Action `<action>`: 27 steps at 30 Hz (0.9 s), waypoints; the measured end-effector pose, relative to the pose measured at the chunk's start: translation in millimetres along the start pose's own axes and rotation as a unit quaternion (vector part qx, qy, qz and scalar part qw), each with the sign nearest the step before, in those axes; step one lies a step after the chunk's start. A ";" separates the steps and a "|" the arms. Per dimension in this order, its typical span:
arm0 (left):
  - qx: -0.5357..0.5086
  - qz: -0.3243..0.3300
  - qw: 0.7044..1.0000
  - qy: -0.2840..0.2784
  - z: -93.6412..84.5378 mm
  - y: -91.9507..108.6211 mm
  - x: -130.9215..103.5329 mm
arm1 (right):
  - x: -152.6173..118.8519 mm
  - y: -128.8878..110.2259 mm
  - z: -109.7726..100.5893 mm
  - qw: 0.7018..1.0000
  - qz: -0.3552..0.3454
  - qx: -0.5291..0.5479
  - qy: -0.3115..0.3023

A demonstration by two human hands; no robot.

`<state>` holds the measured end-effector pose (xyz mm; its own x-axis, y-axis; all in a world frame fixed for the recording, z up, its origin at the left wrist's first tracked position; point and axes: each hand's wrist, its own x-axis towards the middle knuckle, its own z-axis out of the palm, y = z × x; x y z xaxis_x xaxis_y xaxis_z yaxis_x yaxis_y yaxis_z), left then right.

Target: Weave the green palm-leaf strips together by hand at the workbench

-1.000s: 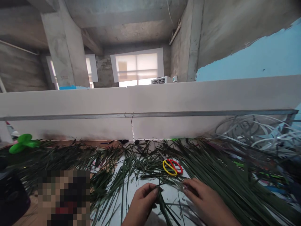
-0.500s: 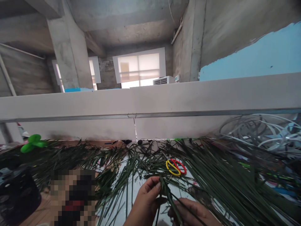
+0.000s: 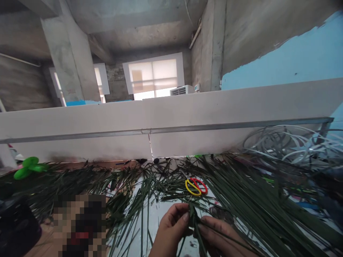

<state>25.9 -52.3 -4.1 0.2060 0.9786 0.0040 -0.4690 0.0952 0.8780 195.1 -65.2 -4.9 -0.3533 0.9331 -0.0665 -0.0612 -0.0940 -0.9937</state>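
Observation:
Long dark green leaf strips are gathered between my two hands at the bottom centre. My left hand pinches their folded upper end between thumb and forefinger. From the right, my right hand closes on the strips lower down, and some trail out past it toward the lower right. Part of the right fingers is hidden behind the leaves. Just beyond my hands lie scissors with one yellow and one red handle, resting on loose leaf pieces.
A thick bundle of long green leaves spreads across the right. Loose strips cover much of the white surface. Pale coiled strips sit at the back right, a green propeller-shaped thing at left. A low white partition runs behind.
My right hand has moved up, closer to my left hand and the folded end of the leaf strips. The whole view has shifted slightly.

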 end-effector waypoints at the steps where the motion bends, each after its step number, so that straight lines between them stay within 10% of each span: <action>1: 0.020 0.009 1.000 0.005 0.0 1.8 -1.0 | 0.9 -2.9 -0.5 1.000 -0.017 -0.016 0.001; 15: 0.106 0.017 0.992 -0.073 9.4 11.2 -9.1 | 0.1 -12.4 6.9 0.999 -0.029 -0.033 -0.021; 27: 0.108 0.010 0.994 0.017 5.7 7.4 -5.3 | 3.4 0.8 10.6 0.999 -0.025 -0.007 -0.048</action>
<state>26.2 -57.8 5.0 0.1684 0.9857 0.0096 -0.2774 0.0381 0.9600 184.0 -65.9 -5.0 -0.4372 0.8993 -0.0088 -0.0683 -0.0429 -0.9967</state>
